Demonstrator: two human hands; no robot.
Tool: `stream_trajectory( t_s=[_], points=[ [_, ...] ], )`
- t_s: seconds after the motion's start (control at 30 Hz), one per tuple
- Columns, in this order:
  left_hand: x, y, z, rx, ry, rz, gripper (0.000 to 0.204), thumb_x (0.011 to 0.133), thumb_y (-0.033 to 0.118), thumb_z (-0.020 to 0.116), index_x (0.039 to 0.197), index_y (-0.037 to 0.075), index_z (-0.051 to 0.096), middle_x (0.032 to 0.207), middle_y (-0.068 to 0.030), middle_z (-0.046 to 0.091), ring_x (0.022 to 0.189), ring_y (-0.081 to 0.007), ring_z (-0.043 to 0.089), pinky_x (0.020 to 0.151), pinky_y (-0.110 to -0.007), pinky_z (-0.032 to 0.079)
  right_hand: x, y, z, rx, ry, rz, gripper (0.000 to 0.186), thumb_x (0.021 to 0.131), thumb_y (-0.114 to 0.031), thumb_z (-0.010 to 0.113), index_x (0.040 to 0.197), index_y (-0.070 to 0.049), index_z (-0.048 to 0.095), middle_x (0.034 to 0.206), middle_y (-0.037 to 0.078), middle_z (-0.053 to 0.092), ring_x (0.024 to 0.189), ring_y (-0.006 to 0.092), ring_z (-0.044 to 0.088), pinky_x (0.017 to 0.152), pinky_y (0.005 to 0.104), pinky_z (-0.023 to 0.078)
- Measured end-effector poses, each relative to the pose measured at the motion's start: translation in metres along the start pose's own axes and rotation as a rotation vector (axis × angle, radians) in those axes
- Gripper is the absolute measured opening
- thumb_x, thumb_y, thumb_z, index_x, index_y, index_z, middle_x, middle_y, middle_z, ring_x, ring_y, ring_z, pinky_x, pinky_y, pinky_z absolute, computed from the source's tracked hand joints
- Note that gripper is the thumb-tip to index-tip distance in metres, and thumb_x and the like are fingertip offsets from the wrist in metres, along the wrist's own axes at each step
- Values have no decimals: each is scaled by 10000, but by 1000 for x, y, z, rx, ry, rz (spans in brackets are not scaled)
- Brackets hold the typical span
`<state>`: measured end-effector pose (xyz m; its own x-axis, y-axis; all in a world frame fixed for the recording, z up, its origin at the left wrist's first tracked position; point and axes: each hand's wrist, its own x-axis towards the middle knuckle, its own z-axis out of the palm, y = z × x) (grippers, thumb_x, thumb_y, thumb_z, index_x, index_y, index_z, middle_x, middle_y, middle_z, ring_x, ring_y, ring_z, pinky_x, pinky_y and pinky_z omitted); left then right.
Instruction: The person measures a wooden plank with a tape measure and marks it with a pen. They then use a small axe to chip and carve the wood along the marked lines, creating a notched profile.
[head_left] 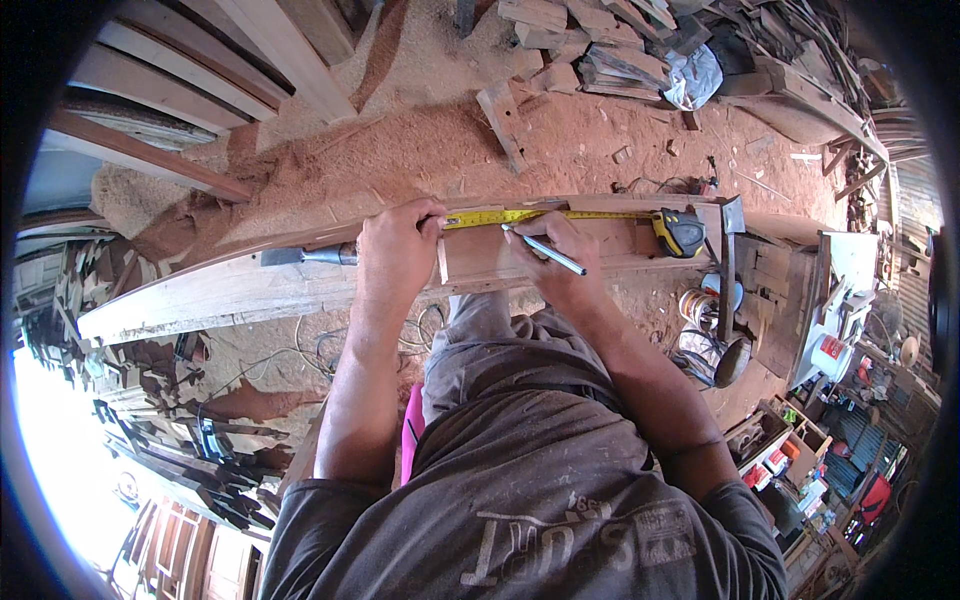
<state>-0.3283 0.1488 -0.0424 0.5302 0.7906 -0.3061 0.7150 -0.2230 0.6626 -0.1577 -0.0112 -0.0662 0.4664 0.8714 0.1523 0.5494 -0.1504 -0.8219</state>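
A long wooden plank (230, 298) lies across in front of me. Along it stretches the yellow blade (490, 217) of a tape measure, whose black and yellow case (679, 233) rests near the plank's right end. My left hand (393, 250) is closed, its fingertips pinching the left end of the blade beside a narrow strip of wood (443, 262). Closed around a pale pen (552, 255), my right hand (568, 262) sits at the blade's near edge, the pen's tip close to the blade. A chisel (305, 256) with a wide dark blade lies left of my left hand.
Sawdust covers the ground (400, 140) beyond the plank. Stacked boards (180, 75) stand at the far left, and offcuts (620, 65) are piled at the far right. Cables (318, 350) lie below the plank. A white-topped table (848, 275) stands at the right.
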Motion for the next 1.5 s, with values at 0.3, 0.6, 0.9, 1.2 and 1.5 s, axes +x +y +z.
stream_trajectory(
  t_s=[0.3,0.6,0.9,1.2,1.5],
  points=[
    [-1,6,-3,52,7,-1,186,945,186,754,1095,90,809,933,-187,785,882,-358,777,799,-436,587,0,-1,0,21,0,24,206,878,-80,846,950,-40,657,886,165,730,808,361,744,668,439,572],
    [0,5,-2,44,0,-17,193,944,180,747,1103,93,811,932,-196,784,884,-360,777,806,-431,589,1,0,0,5,10,-16,205,869,-63,843,931,-40,650,880,170,724,801,379,735,667,449,565],
    [1,-4,4,27,6,16,190,938,152,740,1102,90,813,918,-185,788,876,-333,786,806,-417,594,-6,10,-4,35,23,-18,167,881,-83,845,970,-42,710,905,174,735,814,364,728,713,415,567],
    [-1,-7,6,70,40,38,180,929,175,746,1080,107,817,908,-162,791,881,-336,779,821,-436,595,-11,31,-146,-542,158,-179,363,932,-253,819,1216,-52,718,1111,170,751,1122,396,697,983,459,553],
    [-9,3,4,202,94,191,165,918,145,756,1065,104,818,941,-157,795,884,-341,779,824,-436,600,-35,58,-177,-735,-183,-153,457,949,-416,752,1343,-190,705,1288,148,664,1244,389,598,1081,520,471]
  ],
)
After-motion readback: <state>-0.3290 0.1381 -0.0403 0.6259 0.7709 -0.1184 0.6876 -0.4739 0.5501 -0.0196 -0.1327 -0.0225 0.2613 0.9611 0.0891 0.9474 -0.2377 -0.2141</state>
